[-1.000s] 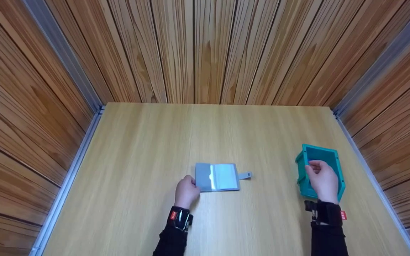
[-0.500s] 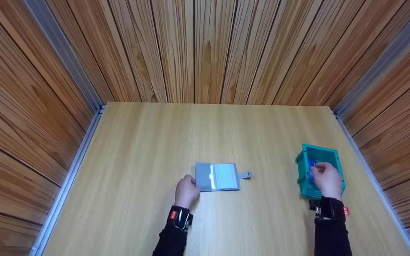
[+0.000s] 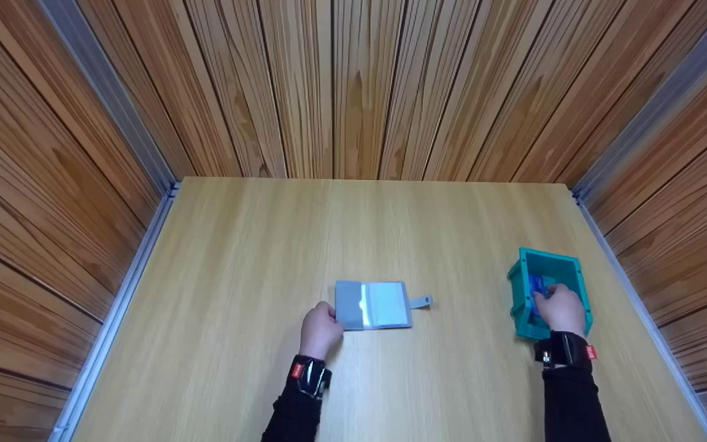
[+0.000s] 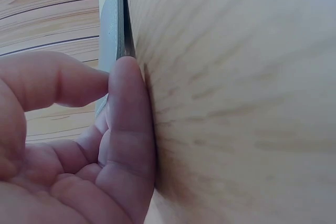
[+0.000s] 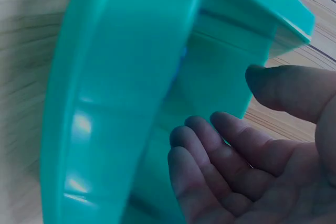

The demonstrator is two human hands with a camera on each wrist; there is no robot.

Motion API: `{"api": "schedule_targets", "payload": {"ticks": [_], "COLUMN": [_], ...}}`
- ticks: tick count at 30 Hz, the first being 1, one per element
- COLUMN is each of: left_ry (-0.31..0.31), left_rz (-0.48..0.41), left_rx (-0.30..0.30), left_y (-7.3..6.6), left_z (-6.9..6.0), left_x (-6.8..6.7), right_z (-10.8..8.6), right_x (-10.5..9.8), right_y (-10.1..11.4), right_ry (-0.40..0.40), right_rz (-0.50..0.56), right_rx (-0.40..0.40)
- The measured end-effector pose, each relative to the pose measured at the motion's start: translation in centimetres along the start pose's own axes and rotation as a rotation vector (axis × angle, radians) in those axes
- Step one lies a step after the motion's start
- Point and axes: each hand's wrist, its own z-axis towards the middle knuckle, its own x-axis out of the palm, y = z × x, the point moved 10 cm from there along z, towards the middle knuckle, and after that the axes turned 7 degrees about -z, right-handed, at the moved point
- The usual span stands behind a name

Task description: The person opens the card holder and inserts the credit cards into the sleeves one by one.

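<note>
A grey-blue card holder [image 3: 373,305] lies opened out on the table, with clear sleeves and a snap strap [image 3: 420,302] sticking out on its right. My left hand [image 3: 321,332] pinches its lower left corner; in the left wrist view the thumb and index finger meet at the edge of the card holder [image 4: 110,30]. To the right, my right hand [image 3: 561,310] reaches into a teal bin [image 3: 519,301]. In the right wrist view the fingers [image 5: 231,166] are loosely bent and apart from the thumb, with nothing between them. A blue item [image 3: 536,286] lies inside the bin, partly hidden by the hand.
The wood-grain table [image 3: 237,245] is bounded by wood-panelled walls [image 3: 353,92] at the back and both sides. Metal rails [image 3: 123,288] run along the table's side edges. The bin stands close to the right rail.
Over the bin, my right hand has shifted a little right and down, and more of the blue item shows beneath it. The left hand and card holder stay in place.
</note>
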Motion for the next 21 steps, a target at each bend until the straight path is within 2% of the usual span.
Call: {"api": "schedule_targets", "payload": {"ticks": [7,14,21], "left_ry": [0.015,0.03,0.025], "left_rz": [-0.021,-0.032,-0.006], "left_rx": [-0.046,-0.081,-0.059], "left_y": [0.4,0.6,0.4], "left_z": [0.1,0.1,0.1], "left_x": [0.2,0.4,0.3], "right_z": [0.7,1.4,2.0], "right_x": [0.4,0.8,1.4], "right_y": [0.0,-0.5,-0.6], "right_ry": [-0.006,0.005,0.052], "right_rz": [-0.052,-0.09,-0.137], "right_rx": [-0.012,0.015,0.035]}}
